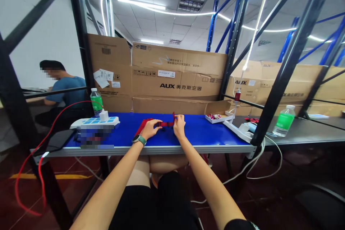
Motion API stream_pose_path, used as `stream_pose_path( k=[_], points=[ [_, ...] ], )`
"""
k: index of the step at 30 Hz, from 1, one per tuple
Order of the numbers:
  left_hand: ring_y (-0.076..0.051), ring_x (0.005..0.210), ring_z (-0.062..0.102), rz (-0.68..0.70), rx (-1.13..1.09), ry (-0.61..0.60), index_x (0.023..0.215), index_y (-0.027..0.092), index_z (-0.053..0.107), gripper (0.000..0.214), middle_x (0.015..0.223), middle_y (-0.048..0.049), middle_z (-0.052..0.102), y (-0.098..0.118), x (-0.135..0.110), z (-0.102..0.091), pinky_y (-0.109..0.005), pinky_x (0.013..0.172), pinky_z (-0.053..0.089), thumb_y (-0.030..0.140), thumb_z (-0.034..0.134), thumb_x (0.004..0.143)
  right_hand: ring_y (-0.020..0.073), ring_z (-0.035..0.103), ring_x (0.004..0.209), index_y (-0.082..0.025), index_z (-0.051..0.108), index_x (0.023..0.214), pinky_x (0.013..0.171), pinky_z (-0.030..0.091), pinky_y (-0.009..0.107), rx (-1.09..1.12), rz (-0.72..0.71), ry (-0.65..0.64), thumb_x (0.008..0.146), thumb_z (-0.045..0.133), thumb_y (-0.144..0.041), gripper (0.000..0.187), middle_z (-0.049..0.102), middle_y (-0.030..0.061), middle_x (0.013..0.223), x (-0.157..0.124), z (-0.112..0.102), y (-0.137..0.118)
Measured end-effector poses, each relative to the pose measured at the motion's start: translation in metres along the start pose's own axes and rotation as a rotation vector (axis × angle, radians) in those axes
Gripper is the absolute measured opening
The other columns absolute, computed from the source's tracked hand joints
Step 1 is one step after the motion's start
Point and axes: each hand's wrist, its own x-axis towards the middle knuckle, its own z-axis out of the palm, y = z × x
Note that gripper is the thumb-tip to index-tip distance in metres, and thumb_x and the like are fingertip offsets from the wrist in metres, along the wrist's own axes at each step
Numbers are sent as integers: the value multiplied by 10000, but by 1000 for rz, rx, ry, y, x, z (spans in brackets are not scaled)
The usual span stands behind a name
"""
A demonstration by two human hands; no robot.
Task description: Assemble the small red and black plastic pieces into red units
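A red fabric strap (163,124) lies across the middle of the blue workbench top (205,131). One narrow end stands up, and a wider cloth part spreads toward the left. I see the person's right hand (179,126) pinching that raised end, its thumb and fingertips closed on the strap. The left hand (151,128), with a black smartwatch (139,139) on its wrist, is half open, its fingers reaching onto the strap. From my remote view, I cannot tell whether it grips or only presses. As I read it, the step in hand is working this strap with both hands.

Blue bench top shows between the right hand and a small white tray of mixed parts (215,118) near the back right corner. Toward the left end sit a white-and-blue power strip (94,122) and, at the back edge, a clear water bottle with a green label (96,102). A red cable (54,115) runs from there over the left end. The bench's grey metal front edge (145,150) passes just beyond the person's forearms, and brown cardboard boxes (183,75) stand behind the back edge.
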Motion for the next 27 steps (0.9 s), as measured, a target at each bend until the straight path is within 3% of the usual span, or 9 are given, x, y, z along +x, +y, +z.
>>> stream_pose_path(
  k=[3, 5, 7, 10, 12, 19, 27],
  points=[
    [-203, 896, 623, -5, 23, -10, 1174, 202, 695, 321, 1016, -81, 676, -3, -1, 2, -365, 878, 520, 310, 671, 873, 303, 455, 1194, -115, 347, 1452, 969, 374, 435, -102, 88, 28, 803, 363, -53, 652, 478, 199, 1300, -3, -1, -3],
    [-174, 805, 589, -24, 36, 1, 1186, 197, 694, 337, 965, -69, 627, -5, -1, 4, -340, 812, 525, 309, 671, 869, 325, 417, 1243, -91, 267, 1504, 1002, 346, 453, -191, 67, 43, 794, 408, -71, 725, 446, 225, 1361, -7, -2, -7],
    [-161, 766, 565, -35, 39, 8, 1193, 195, 691, 347, 947, -59, 598, -7, -1, 4, -326, 776, 522, 294, 674, 860, 321, 404, 1264, -131, 335, 1484, 1012, 331, 437, -240, -90, -48, 843, 462, -133, 654, 446, 208, 1391, -10, -3, -12],
    [-166, 765, 569, -32, 20, -6, 1165, 196, 697, 336, 914, -54, 610, -7, 0, 4, -322, 758, 517, 257, 681, 835, 286, 446, 1236, -207, 477, 1386, 985, 327, 407, -243, -404, -287, 927, 528, -257, 464, 525, 155, 1350, -14, 0, -17],
    [-172, 768, 586, -42, -11, -5, 1118, 193, 701, 309, 895, -52, 639, -7, 0, 4, -322, 751, 517, 234, 684, 812, 273, 484, 1194, -208, 509, 1346, 967, 320, 401, -246, -492, -362, 953, 559, -318, 411, 584, 140, 1285, -14, 5, -17],
    [-156, 723, 627, -73, -152, -17, 902, 195, 627, 112, 813, -17, 679, 0, 0, 2, -282, 691, 523, 230, 621, 796, 258, 551, 1049, -193, 601, 1230, 924, 293, 394, -308, -490, -391, 984, 542, -306, 277, 675, 112, 1095, -11, 15, -13],
    [-153, 681, 576, -29, -17, 9, 830, 202, 579, 131, 770, -17, 639, 13, -1, 1, -274, 661, 464, 318, 561, 887, 276, 495, 1102, -169, 468, 1422, 930, 305, 413, -430, -494, -362, 922, 434, -65, 512, 615, 152, 1186, -12, 13, -14]
  ],
)
